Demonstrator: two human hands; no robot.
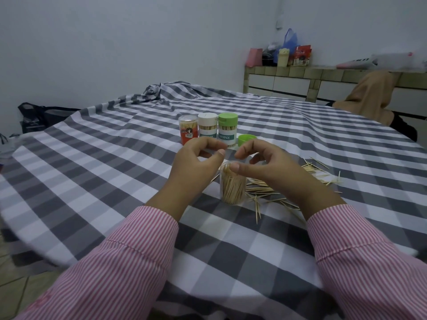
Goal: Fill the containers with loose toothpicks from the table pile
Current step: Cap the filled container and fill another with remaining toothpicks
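- The left hand (196, 161) hovers at about ten o'clock from the mouth of the clear plastic toothpick jar (232, 187); its fingers are curled, thumb and forefinger tips drawn near each other, and nothing can be seen held between them.
- The right hand (269, 168) sits at two o'clock of that mouth, thumb lying across the rim and touching the tops of the toothpicks, the other fingers arched over the opening. Whether it pinches any sticks I cannot tell.
- The two hands are close but apart, one on either side of the jar, neither clamped round its wall.
- The jar stands upright on the grey-and-white checked tablecloth (111, 172), lidless and packed with upright sticks nearly to the rim.
- At three to four o'clock from the jar lies the pile of loose wooden toothpicks (265, 189), thinned out and scattered.
- At twelve o'clock stand three capped containers in a row: a red-labelled jar (189, 130), a white-lidded jar (208, 129) and a green-lidded jar (227, 130); a loose green plastic lid (246, 139) lies just right of them.
- Judgement: this looks like the topping-up and settling step of the last container. The next move likely calls for gathering more sticks from the pile, aligning them, then fetching the lid.
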